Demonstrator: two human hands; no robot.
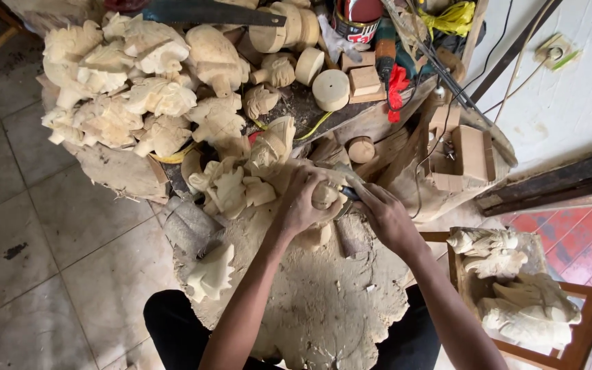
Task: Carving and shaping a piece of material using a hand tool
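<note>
Small pale wood carving (pixel 325 195), held on the sawdust-covered stump block (pixel 323 308) that serves as the counter, at its far edge. The left hand (pixel 304 202) reaches forward from a straight, bare forearm and wraps over the carving, its grip clamped on the piece with the fingers curled across the top. The right hand (pixel 384 214) lies just right of the carving, wrist bent inward, its grip closed on a carving knife (pixel 348 186) whose blade meets the carving's right side.

Beyond the carving, a heap of unfinished figures (pixel 138 89) fills the far left, with turned wooden discs (pixel 330 89) and small wooden blocks (pixel 364 80) behind it. A handsaw (pixel 207 14) lies across the top of the heap. To the right of the carving, a wooden chair (pixel 577 336) carries several more carved figures (pixel 515 281). Left of the stump block the floor is grey tile (pixel 42 260); far right of it, red tile (pixel 577 240) meets a white wall (pixel 570 89) bearing a socket and cables.
</note>
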